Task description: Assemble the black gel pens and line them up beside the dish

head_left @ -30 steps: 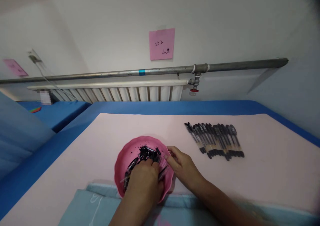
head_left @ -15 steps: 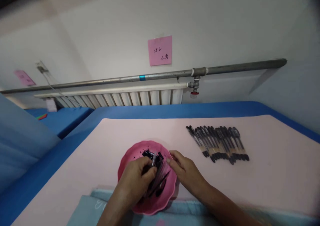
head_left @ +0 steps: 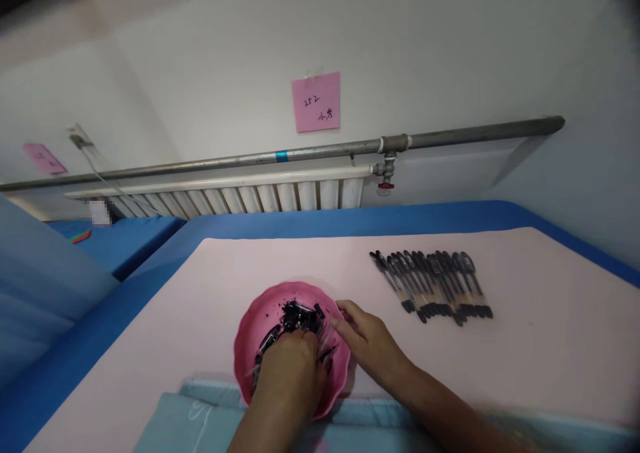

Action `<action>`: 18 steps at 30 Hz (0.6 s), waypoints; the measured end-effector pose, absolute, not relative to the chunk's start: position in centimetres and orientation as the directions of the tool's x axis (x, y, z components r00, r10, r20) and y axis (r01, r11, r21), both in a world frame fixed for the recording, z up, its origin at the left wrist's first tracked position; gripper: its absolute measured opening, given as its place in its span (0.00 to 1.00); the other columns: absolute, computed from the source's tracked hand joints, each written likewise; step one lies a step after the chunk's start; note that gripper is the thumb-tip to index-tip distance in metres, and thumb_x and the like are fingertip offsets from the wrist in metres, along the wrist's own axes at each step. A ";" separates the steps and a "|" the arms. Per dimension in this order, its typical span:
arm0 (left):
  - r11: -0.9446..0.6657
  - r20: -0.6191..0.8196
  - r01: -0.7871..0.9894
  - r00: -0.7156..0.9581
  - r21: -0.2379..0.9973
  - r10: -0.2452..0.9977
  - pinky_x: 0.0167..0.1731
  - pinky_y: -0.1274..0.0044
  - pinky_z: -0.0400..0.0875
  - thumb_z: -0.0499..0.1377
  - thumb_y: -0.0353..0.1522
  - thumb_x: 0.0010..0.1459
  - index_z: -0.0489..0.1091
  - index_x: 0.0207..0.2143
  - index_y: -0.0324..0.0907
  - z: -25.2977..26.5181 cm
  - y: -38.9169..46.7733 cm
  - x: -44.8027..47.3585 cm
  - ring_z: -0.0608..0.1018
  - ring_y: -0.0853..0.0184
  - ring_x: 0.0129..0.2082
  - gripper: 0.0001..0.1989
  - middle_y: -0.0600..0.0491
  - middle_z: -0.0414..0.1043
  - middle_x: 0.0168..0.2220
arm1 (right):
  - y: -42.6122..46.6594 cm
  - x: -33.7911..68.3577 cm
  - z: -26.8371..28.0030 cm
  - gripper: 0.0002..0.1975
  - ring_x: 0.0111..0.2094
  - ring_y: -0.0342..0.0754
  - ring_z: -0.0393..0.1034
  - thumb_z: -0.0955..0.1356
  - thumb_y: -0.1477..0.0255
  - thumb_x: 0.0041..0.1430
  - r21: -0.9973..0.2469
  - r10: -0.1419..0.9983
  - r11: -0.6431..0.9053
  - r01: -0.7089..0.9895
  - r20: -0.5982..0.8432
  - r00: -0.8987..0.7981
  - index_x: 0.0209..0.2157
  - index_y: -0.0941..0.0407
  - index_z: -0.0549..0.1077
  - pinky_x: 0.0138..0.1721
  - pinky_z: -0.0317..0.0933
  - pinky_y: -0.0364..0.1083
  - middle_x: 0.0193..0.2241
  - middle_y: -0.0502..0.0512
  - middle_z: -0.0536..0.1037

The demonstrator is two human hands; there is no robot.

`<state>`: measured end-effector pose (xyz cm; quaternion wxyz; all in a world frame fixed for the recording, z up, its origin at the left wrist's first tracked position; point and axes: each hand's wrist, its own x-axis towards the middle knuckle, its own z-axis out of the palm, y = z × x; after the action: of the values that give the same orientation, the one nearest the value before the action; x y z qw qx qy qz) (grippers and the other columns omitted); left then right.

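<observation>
A pink bowl [head_left: 250, 326] with a wavy rim holds loose black and clear pen parts [head_left: 300, 316], with small black bits among them. My left hand [head_left: 293, 366] reaches down into the bowl, its fingers curled and its fingertips hidden among the parts; what they pinch, if anything, I cannot make out. At the bowl's right side, my right hand [head_left: 370, 343] grips the rim, thumb on the inner side and fingers outside. Assembled black-capped pens [head_left: 433, 286] lie side by side in a row to the right, apart from both hands.
A pale pink sheet [head_left: 200, 306] covers the blue table [head_left: 280, 225]. Light blue fabric [head_left: 195, 416] lies at the near edge. Behind stand a white radiator [head_left: 280, 196] and a metal pipe [head_left: 465, 134] with a red-handled valve [head_left: 385, 186]. A blue curtain [head_left: 45, 273] hangs at left.
My left hand has gone lower into the bowl and turned knuckles up; the clear pen part it held above the pile no longer shows. My right hand stays on the rim.
</observation>
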<state>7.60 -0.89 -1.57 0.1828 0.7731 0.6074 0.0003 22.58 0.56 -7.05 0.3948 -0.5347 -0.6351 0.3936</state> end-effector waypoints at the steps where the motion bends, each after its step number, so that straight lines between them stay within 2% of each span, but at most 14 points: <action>1: -0.160 -0.208 0.913 0.251 0.375 0.945 0.26 0.74 0.57 0.50 0.30 0.49 0.69 0.26 0.39 -1.4 -0.8 7.3 0.72 0.63 0.28 0.09 0.46 0.72 0.28 | 0.6 22.6 -6.9 0.11 0.36 0.48 0.71 0.61 0.66 0.59 -0.924 0.990 0.117 0.365 0.079 -0.119 0.42 0.53 0.70 0.37 0.62 0.45 0.35 0.52 0.77; 3: -0.047 -0.190 0.767 0.217 0.640 0.957 0.24 0.77 0.56 0.51 0.32 0.50 0.65 0.23 0.40 -1.1 -0.5 6.4 0.68 0.68 0.24 0.07 0.53 0.67 0.23 | 0.5 22.7 -6.5 0.12 0.36 0.49 0.70 0.61 0.65 0.59 -0.916 0.993 0.113 0.385 0.089 -0.078 0.41 0.54 0.70 0.38 0.62 0.46 0.35 0.53 0.77; 5: 0.078 -0.203 0.509 0.194 0.857 0.960 0.23 0.79 0.56 0.51 0.36 0.51 0.62 0.23 0.41 -1.0 0.0 5.5 0.64 0.71 0.22 0.08 0.57 0.62 0.21 | 0.4 22.9 -5.8 0.14 0.39 0.50 0.70 0.60 0.63 0.59 -0.895 0.989 0.133 0.427 0.148 0.001 0.42 0.54 0.69 0.40 0.62 0.48 0.38 0.55 0.76; 7: 0.143 -0.218 0.335 0.198 0.931 0.956 0.23 0.80 0.56 0.52 0.37 0.51 0.61 0.24 0.41 -1.1 0.5 4.9 0.63 0.72 0.21 0.09 0.58 0.60 0.21 | 0.2 23.1 -5.0 0.15 0.41 0.51 0.69 0.60 0.63 0.60 -0.871 0.973 0.184 0.455 0.228 0.043 0.43 0.54 0.69 0.42 0.61 0.48 0.41 0.57 0.74; 8: 0.140 -0.215 0.331 0.200 0.933 0.956 0.23 0.80 0.56 0.53 0.37 0.50 0.61 0.24 0.41 -1.3 0.7 4.7 0.63 0.72 0.22 0.09 0.58 0.60 0.21 | 0.1 23.2 -4.7 0.15 0.41 0.50 0.69 0.59 0.63 0.60 -0.865 0.966 0.211 0.456 0.256 0.037 0.43 0.54 0.69 0.42 0.61 0.48 0.41 0.57 0.74; 11: 0.038 -0.167 0.536 0.194 0.844 0.967 0.24 0.79 0.55 0.53 0.33 0.49 0.63 0.23 0.40 -1.6 0.7 5.0 0.64 0.71 0.23 0.06 0.57 0.63 0.22 | -0.1 23.3 -4.3 0.13 0.37 0.49 0.69 0.59 0.64 0.60 -0.862 0.964 0.243 0.444 0.266 -0.010 0.38 0.54 0.71 0.39 0.62 0.47 0.37 0.55 0.74; 14: -0.062 -0.169 0.777 0.213 0.627 0.962 0.24 0.78 0.54 0.52 0.30 0.48 0.66 0.23 0.41 -1.5 0.1 6.0 0.67 0.70 0.23 0.05 0.55 0.68 0.23 | 0.0 23.4 -4.5 0.11 0.36 0.49 0.70 0.60 0.66 0.59 -0.874 0.972 0.214 0.436 0.233 -0.009 0.35 0.54 0.71 0.39 0.62 0.47 0.33 0.53 0.75; 18: -0.153 -0.228 0.928 0.240 0.340 0.944 0.28 0.75 0.58 0.52 0.32 0.49 0.71 0.29 0.40 -1.2 -0.9 7.3 0.73 0.63 0.30 0.10 0.46 0.74 0.31 | 0.2 23.4 -5.0 0.10 0.35 0.49 0.70 0.61 0.67 0.59 -0.892 0.979 0.184 0.413 0.204 0.004 0.34 0.54 0.71 0.38 0.62 0.47 0.33 0.53 0.76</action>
<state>7.27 -0.89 -1.24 0.2087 0.7591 0.6163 0.0191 23.44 0.16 -4.97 0.4428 -0.5532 -0.6291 0.3195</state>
